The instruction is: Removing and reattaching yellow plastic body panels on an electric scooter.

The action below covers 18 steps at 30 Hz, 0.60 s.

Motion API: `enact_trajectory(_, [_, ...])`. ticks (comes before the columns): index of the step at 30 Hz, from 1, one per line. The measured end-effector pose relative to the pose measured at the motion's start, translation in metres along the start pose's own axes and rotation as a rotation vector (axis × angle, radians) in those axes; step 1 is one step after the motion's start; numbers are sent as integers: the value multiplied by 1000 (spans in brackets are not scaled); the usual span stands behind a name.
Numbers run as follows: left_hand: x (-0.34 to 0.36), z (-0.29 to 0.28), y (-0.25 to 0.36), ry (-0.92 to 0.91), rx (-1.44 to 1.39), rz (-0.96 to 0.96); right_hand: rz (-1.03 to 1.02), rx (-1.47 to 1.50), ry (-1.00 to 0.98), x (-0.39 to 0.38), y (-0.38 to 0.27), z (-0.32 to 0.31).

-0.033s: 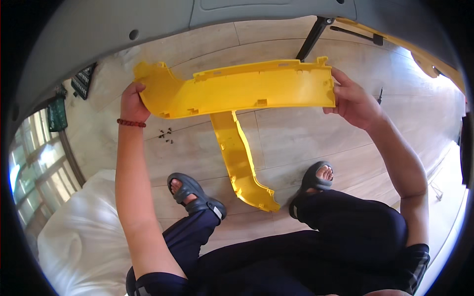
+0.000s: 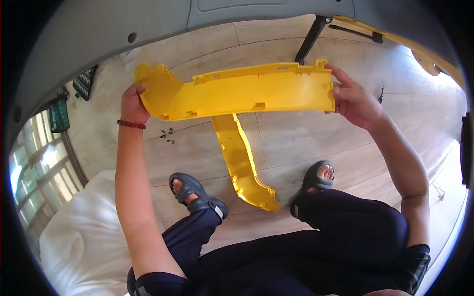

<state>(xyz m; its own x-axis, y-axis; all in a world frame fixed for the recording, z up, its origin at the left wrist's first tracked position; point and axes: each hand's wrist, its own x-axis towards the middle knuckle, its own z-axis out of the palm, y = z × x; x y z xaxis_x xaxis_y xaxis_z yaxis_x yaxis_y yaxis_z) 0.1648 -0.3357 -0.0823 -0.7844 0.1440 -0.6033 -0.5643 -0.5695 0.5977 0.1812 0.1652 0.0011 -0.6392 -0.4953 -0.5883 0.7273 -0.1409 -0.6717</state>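
A long yellow plastic panel (image 2: 237, 91), with a curved left end and small clips along its edges, is held up crosswise between my hands. My left hand (image 2: 132, 106), with a beaded bracelet at the wrist, is closed on its left end. My right hand (image 2: 353, 101) grips its right end, fingers behind it. Below it a second yellow panel (image 2: 232, 148) lies lengthwise on the floor between my feet, its upper end partly hidden. Several small dark screws (image 2: 167, 135) lie on the floor left of that piece.
A grey body (image 2: 163, 19) spans overhead, with a black strut (image 2: 311, 39) below it. A tool case (image 2: 84, 81) and green bag (image 2: 59, 113) sit at left, above a white cushion (image 2: 81, 222). A dark tool (image 2: 381, 94) lies beyond my right hand. My sandalled feet (image 2: 192, 192) flank the lower panel.
The held panel and both my hands have shifted very slightly downward in the view. Both hands keep their grip, and the panel on the floor looks the same.
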Motion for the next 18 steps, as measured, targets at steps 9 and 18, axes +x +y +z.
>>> enact_trajectory(9, [-2,51,2,4,78,-92,135,45,66,-7,16,-29])
enact_trajectory(18, [7,64,6,43,365,-172,125,-78,286,12,18,-33])
